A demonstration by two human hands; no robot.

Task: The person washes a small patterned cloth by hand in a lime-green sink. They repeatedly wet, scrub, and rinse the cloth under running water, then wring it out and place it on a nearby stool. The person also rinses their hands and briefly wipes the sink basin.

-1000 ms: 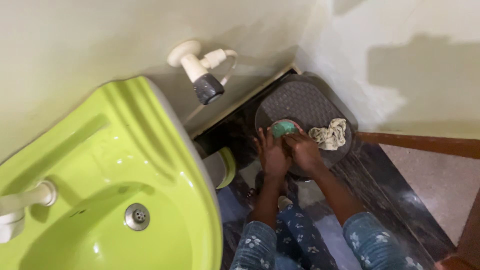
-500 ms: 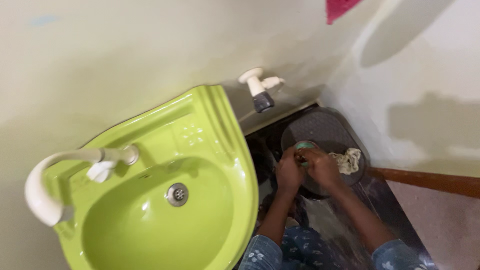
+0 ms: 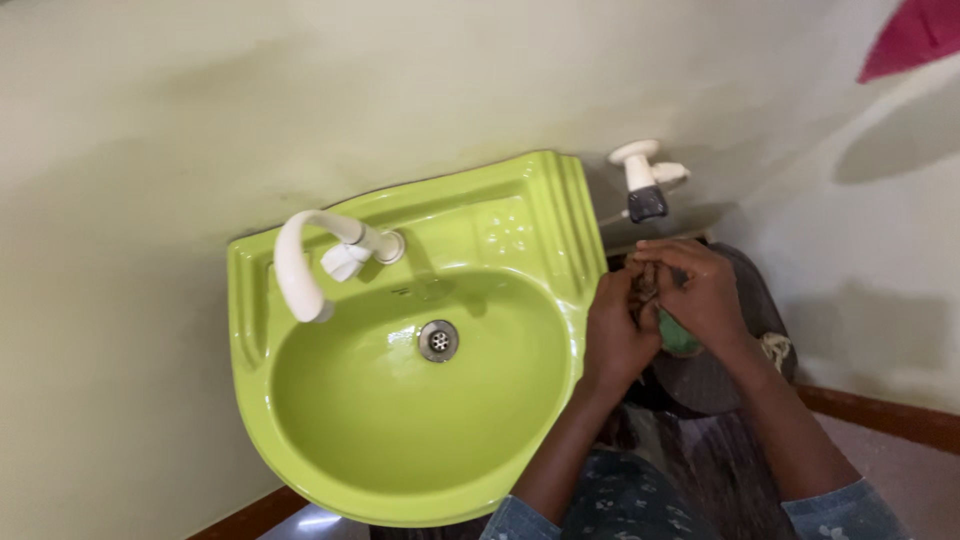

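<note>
At the far left, a white tap (image 3: 300, 265) curved out over the lime-green sink (image 3: 300, 440), its spout above the basin and to the left of the drain (image 3: 438, 340). The basin looked dry, with nothing in it.

Just past the sink's right rim, the left hand (image 3: 612, 335) was raised with its fingers curled in toward the right hand (image 3: 700, 295), and the two met fingertip to fingertip. Between the fingertips sat a small dark clump (image 3: 645, 288); what it was could not be told. The right hand's fingers were clenched over a green pad (image 3: 678, 337), of which only the lower edge showed, under the palm. So the pad lay inside the right hand, just right of the left fingers, and both hands were equally close to the clump. The pad's long axis could not be read, as too little of it showed.

Above the hands, a white wall valve (image 3: 640, 175) with a dark nozzle pointed down at them. Below and to the right, a dark round lid (image 3: 700, 385) lay on the floor, with a pale cloth (image 3: 778, 347) at its right edge, near the right wrist.
</note>
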